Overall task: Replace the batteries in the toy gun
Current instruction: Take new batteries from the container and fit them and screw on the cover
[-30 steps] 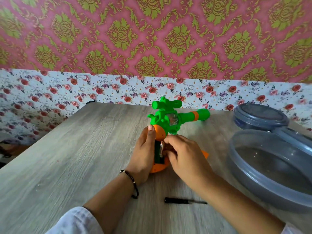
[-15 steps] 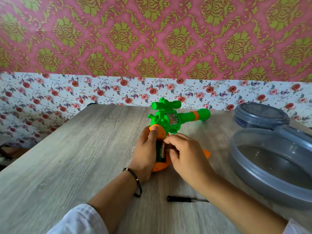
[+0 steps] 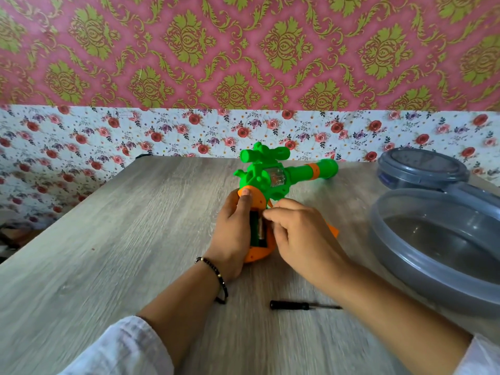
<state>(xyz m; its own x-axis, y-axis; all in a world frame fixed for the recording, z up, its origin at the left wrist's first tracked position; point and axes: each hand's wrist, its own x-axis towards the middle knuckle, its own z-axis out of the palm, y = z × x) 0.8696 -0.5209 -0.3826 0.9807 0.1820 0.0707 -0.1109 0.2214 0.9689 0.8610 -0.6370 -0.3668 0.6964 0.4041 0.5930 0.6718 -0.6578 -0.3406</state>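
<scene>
Left hand [image 3: 234, 234] grips orange handle of green plastic toy gun [image 3: 266, 180] | right hand [image 3: 297, 236] fingertips pinch at silver battery [image 3: 261, 226] in open compartment | black screwdriver [image 3: 300, 305] at 6 o'clock on grey wood table [image 3: 108, 253]

Left hand [image 3: 232, 234] curled in a grip, thumb up; right hand [image 3: 300, 239] beside it, fingers bent

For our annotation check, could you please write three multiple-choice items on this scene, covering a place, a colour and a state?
1. Where does the screwdriver lie?
A. On the table near the right forearm
B. Inside the container
C. In the left hand

2. What colour is the toy gun's barrel?
A. Blue
B. Green
C. Black

3. What state is the grip's battery compartment in?
A. Covered
B. Open, batteries showing
C. Taped shut

Answers: 1 A, it rests on bare tabletop; 2 B, green with an orange ring; 3 B, no cover, batteries visible between the hands.
</scene>
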